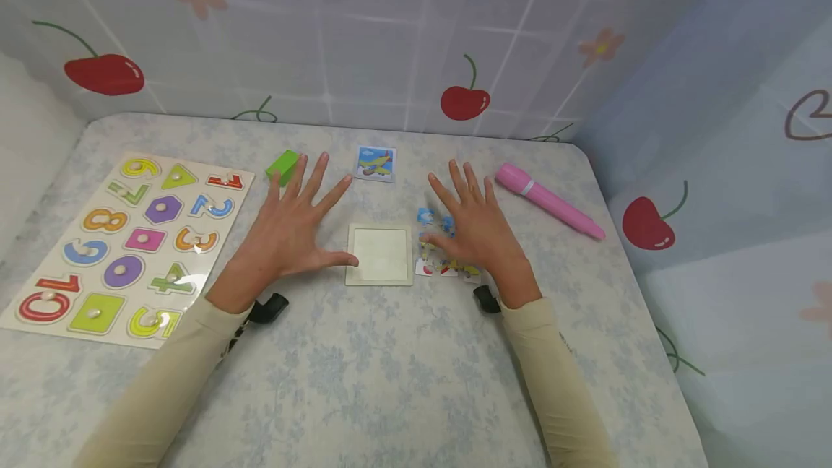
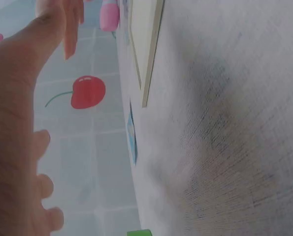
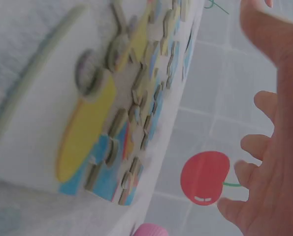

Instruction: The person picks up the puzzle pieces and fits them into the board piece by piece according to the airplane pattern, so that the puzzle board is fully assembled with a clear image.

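Note:
Both hands are held out with fingers spread and nothing in them. The left hand (image 1: 286, 233) is left of a square cream puzzle frame (image 1: 380, 257), its thumb tip overlapping the frame's left edge in the head view. Over loose jigsaw pieces (image 1: 425, 217) on the frame's right hovers the right hand (image 1: 479, 230), partly hiding them. In the right wrist view the jigsaw pieces (image 3: 92, 128) lie close together on the table, showing blue, yellow and white print. A small airplane picture card (image 1: 375, 164) lies behind the frame. Beyond the left fingertips is a green block (image 1: 283, 167).
At the left lies a white board of knobbed numbers and shapes (image 1: 139, 240). A pink marker-shaped object (image 1: 551, 201) lies at the right. A curtain printed with cherries (image 1: 390, 35) hangs along the table's back and right edges.

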The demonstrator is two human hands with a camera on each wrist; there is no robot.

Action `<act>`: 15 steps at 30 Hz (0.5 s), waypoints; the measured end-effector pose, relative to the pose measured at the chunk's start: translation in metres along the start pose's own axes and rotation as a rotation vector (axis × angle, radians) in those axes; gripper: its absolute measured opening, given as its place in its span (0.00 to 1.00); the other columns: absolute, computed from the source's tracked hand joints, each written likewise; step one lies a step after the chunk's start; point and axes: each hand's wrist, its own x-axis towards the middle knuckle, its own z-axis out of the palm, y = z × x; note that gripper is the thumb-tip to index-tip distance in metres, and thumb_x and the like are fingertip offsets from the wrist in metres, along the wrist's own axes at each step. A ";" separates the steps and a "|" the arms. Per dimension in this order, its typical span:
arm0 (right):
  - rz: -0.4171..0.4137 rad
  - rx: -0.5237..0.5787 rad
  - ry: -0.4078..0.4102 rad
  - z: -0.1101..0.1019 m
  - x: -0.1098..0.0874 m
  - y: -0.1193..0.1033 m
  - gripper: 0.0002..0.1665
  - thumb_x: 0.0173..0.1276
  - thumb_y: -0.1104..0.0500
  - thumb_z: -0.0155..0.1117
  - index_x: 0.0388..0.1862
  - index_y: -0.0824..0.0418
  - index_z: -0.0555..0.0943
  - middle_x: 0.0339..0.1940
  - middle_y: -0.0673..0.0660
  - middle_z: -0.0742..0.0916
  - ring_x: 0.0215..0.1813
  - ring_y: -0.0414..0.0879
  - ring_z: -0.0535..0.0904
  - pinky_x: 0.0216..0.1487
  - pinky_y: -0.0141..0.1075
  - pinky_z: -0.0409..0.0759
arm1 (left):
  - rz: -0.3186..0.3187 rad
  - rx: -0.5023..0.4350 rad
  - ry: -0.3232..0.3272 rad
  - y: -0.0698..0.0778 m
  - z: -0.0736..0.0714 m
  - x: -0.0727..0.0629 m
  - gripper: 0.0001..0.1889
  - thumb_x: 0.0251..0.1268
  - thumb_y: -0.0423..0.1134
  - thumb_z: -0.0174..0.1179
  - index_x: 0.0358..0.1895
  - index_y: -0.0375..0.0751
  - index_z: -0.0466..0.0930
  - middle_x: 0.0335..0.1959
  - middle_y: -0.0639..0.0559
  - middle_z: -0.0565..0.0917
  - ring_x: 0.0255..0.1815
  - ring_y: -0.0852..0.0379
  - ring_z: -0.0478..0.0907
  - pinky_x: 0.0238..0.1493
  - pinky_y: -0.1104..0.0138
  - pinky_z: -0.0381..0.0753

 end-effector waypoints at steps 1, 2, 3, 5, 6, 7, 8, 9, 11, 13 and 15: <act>0.002 0.013 0.001 -0.001 0.001 0.001 0.62 0.72 0.28 0.68 0.92 0.47 0.49 0.92 0.61 0.47 0.91 0.61 0.38 0.85 0.67 0.45 | 0.019 -0.014 0.008 0.000 -0.001 -0.001 0.69 0.47 0.88 0.62 0.90 0.57 0.49 0.91 0.45 0.33 0.90 0.35 0.34 0.81 0.29 0.46; 0.002 0.024 0.004 -0.002 0.003 0.002 0.60 0.73 0.31 0.69 0.92 0.48 0.51 0.92 0.62 0.49 0.91 0.61 0.41 0.85 0.66 0.50 | 0.040 -0.028 0.020 0.000 -0.001 -0.001 0.67 0.49 0.87 0.63 0.90 0.56 0.51 0.91 0.45 0.36 0.90 0.35 0.38 0.82 0.31 0.49; -0.001 0.033 0.008 -0.003 0.004 0.004 0.59 0.73 0.33 0.71 0.92 0.49 0.53 0.91 0.62 0.53 0.91 0.61 0.46 0.85 0.64 0.54 | 0.060 -0.043 0.036 0.000 -0.002 -0.002 0.66 0.50 0.86 0.64 0.89 0.56 0.54 0.91 0.45 0.38 0.90 0.35 0.42 0.82 0.33 0.53; -0.003 0.047 0.013 -0.005 0.007 0.006 0.56 0.74 0.37 0.72 0.91 0.51 0.57 0.89 0.63 0.60 0.88 0.62 0.55 0.81 0.63 0.63 | 0.106 -0.087 0.077 -0.001 -0.002 -0.005 0.62 0.53 0.81 0.69 0.88 0.54 0.60 0.91 0.45 0.46 0.88 0.36 0.53 0.80 0.37 0.62; -0.003 0.049 0.012 -0.006 0.008 0.007 0.54 0.74 0.38 0.73 0.90 0.52 0.59 0.88 0.64 0.63 0.87 0.63 0.59 0.79 0.63 0.67 | 0.128 -0.115 0.098 -0.001 -0.003 -0.007 0.59 0.54 0.78 0.71 0.86 0.53 0.63 0.90 0.45 0.50 0.86 0.36 0.58 0.77 0.37 0.68; -0.001 0.054 0.010 -0.006 0.009 0.008 0.53 0.74 0.39 0.73 0.89 0.52 0.61 0.86 0.64 0.66 0.85 0.64 0.63 0.77 0.63 0.69 | 0.147 -0.141 0.114 -0.001 -0.002 -0.009 0.57 0.54 0.75 0.74 0.85 0.52 0.65 0.90 0.45 0.54 0.83 0.36 0.64 0.73 0.38 0.72; 0.000 0.060 0.009 -0.007 0.010 0.009 0.51 0.74 0.40 0.73 0.88 0.53 0.63 0.84 0.64 0.69 0.82 0.64 0.67 0.76 0.63 0.71 | 0.163 -0.167 0.127 -0.001 -0.002 -0.010 0.55 0.55 0.72 0.75 0.84 0.51 0.68 0.88 0.45 0.57 0.80 0.36 0.69 0.68 0.38 0.77; 0.004 0.068 0.005 -0.007 0.011 0.009 0.49 0.75 0.40 0.73 0.87 0.54 0.65 0.83 0.64 0.72 0.81 0.64 0.69 0.75 0.62 0.72 | 0.174 -0.189 0.132 -0.001 -0.001 -0.012 0.53 0.55 0.70 0.77 0.83 0.51 0.70 0.87 0.45 0.60 0.77 0.36 0.73 0.64 0.38 0.79; 0.020 0.091 -0.009 -0.006 0.012 0.009 0.47 0.75 0.41 0.73 0.85 0.55 0.68 0.80 0.63 0.75 0.79 0.63 0.71 0.74 0.61 0.73 | 0.183 -0.229 0.117 0.000 0.001 -0.015 0.49 0.56 0.66 0.78 0.81 0.51 0.73 0.85 0.45 0.65 0.72 0.37 0.78 0.59 0.39 0.83; 0.034 0.119 -0.032 -0.004 0.013 0.008 0.44 0.75 0.42 0.73 0.83 0.55 0.71 0.78 0.62 0.77 0.78 0.61 0.72 0.75 0.60 0.72 | 0.175 -0.254 0.080 0.001 0.004 -0.017 0.46 0.57 0.64 0.79 0.78 0.51 0.75 0.84 0.46 0.68 0.70 0.38 0.80 0.58 0.41 0.84; 0.046 0.141 -0.056 -0.001 0.014 0.006 0.41 0.75 0.43 0.73 0.81 0.56 0.73 0.76 0.61 0.78 0.78 0.60 0.72 0.76 0.59 0.72 | 0.158 -0.267 0.034 0.001 0.006 -0.019 0.44 0.58 0.63 0.79 0.77 0.51 0.78 0.82 0.47 0.70 0.70 0.39 0.80 0.59 0.42 0.84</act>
